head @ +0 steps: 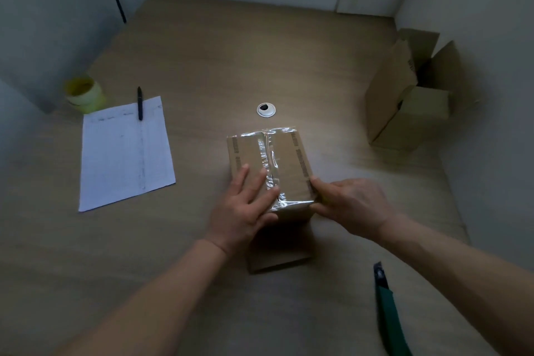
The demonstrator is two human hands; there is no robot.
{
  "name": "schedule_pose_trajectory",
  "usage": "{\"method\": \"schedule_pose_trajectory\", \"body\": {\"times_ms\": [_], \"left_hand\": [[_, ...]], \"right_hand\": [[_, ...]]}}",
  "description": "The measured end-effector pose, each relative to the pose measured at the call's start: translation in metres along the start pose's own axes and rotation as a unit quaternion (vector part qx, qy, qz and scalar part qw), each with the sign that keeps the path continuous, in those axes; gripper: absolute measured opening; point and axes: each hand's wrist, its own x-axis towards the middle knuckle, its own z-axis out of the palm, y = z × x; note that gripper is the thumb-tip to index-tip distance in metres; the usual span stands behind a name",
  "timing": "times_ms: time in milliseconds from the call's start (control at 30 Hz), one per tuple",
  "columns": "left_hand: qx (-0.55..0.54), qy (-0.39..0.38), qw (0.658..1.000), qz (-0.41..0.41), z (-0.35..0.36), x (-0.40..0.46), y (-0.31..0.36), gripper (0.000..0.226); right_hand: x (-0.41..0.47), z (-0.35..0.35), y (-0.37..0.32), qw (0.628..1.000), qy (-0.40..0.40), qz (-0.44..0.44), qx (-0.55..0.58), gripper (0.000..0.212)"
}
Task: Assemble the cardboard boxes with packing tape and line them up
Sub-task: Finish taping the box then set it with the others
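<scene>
At the far left of the counter (202, 46) stands a yellowish roll of packing tape (83, 94), close to the wall. Just right of it lies a white sheet of paper (125, 153) with faint ruled lines, and a black pen (140, 103) rests across its top edge. A small round white grommet (266, 110) sits in the counter surface further right.

Just nearer than the grommet, mid-counter, stands a closed cardboard box (291, 159). Its two top flaps meet along a centre seam covered by wrinkled clear tape (270, 159), with more shiny tape along the far and near edges; dark printed strips run along both long sides.

The left hand (245, 205) lies flat on the box top, fingers spread apart and pressing beside the taped seam. The right hand (349, 205) pinches the box's near right corner, fingers closed together on the edge.

A green-handled utility knife (388, 312) lies on the counter near the right forearm. At the far right stands an open cardboard box (404, 89), flaps up
</scene>
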Motion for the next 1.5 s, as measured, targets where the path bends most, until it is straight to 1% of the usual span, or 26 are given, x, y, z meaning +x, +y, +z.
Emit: {"method": "schedule_pose_trajectory", "body": {"times_ms": [67,133,200,267,333,467,533,600,633,667,733,767,800,867,933,1033,1133,1267,1367,1400,1433,1500], "left_hand": [[-0.012,0.001,1.000,0.005,-0.001,0.000,-0.001,0.050],[-0.021,-0.025,0.999,0.004,-0.009,-0.001,-0.006,0.050],[-0.009,-0.054,0.998,0.006,-0.023,0.002,-0.008,0.049],[0.027,-0.098,0.995,-0.001,-0.037,0.014,-0.002,0.057],[0.053,-0.123,0.991,-0.002,-0.040,0.030,0.011,0.066],[0.079,-0.213,0.971,0.068,-0.025,0.040,0.021,0.069],[0.088,-0.231,0.966,0.076,-0.020,0.040,0.019,0.068],[0.092,-0.245,0.962,0.080,-0.021,0.040,0.019,0.067],[0.093,-0.246,0.961,0.084,-0.022,0.041,0.019,0.066],[0.091,-0.249,0.960,0.087,-0.022,0.043,0.018,0.066],[0.086,-0.258,0.958,0.096,-0.024,0.044,0.017,0.067],[0.083,-0.262,0.956,0.100,-0.026,0.045,0.016,0.068],[0.084,-0.267,0.954,0.104,-0.027,0.046,0.015,0.069],[0.095,-0.285,0.947,0.110,-0.028,0.046,0.015,0.069],[0.106,-0.283,0.947,0.112,-0.029,0.045,0.015,0.068],[0.109,-0.290,0.942,0.131,-0.033,0.045,0.015,0.065],[0.083,-0.276,0.946,0.145,-0.039,0.045,0.013,0.061],[0.065,-0.202,0.963,0.164,-0.053,0.063,0.034,0.054],[0.050,-0.234,0.958,0.157,-0.046,0.085,0.060,0.057],[0.052,-0.248,0.954,0.160,-0.044,0.091,0.067,0.054],[0.054,-0.260,0.951,0.157,-0.042,0.096,0.072,0.047],[0.040,-0.290,0.948,0.124,-0.038,0.101,0.076,0.034]], "right_hand": [[-0.001,0.000,-0.002,1.000,0.006,0.008,0.006,0.061],[-0.002,-0.004,-0.009,1.000,0.013,0.020,0.011,0.059],[-0.005,-0.004,-0.020,0.999,0.022,0.046,0.011,0.058],[-0.008,-0.002,-0.033,0.996,0.038,0.079,-0.001,0.057],[-0.011,0.004,-0.045,0.992,0.055,0.110,-0.004,0.057],[-0.015,0.006,-0.056,0.986,0.040,0.162,0.010,0.059],[-0.016,-0.002,-0.050,0.981,0.010,0.183,0.069,0.063],[-0.017,-0.017,-0.045,0.966,-0.069,0.214,0.130,0.067],[-0.019,-0.023,-0.041,0.956,-0.109,0.225,0.155,0.066],[-0.023,-0.027,-0.035,0.944,-0.135,0.237,0.185,0.061],[-0.029,-0.036,-0.025,0.904,-0.170,0.271,0.284,0.044],[-0.032,-0.036,-0.020,0.897,-0.179,0.274,0.298,0.033],[-0.032,-0.035,-0.015,0.910,-0.191,0.261,0.262,0.028],[-0.024,-0.032,-0.005,0.940,-0.210,0.238,0.122,0.041],[-0.016,-0.030,-0.001,0.954,-0.195,0.222,0.051,0.048],[-0.011,-0.032,-0.001,0.963,-0.178,0.196,0.054,0.040],[-0.016,-0.030,-0.007,0.965,-0.159,0.199,0.056,0.037],[-0.028,-0.017,-0.018,0.967,-0.088,0.232,0.063,0.040],[-0.034,-0.016,-0.023,0.962,-0.061,0.250,0.095,0.042],[-0.037,-0.015,-0.024,0.960,-0.055,0.252,0.107,0.043],[-0.038,-0.015,-0.025,0.959,-0.055,0.252,0.120,0.044],[-0.041,-0.015,-0.026,0.955,-0.063,0.250,0.147,0.044]]}}
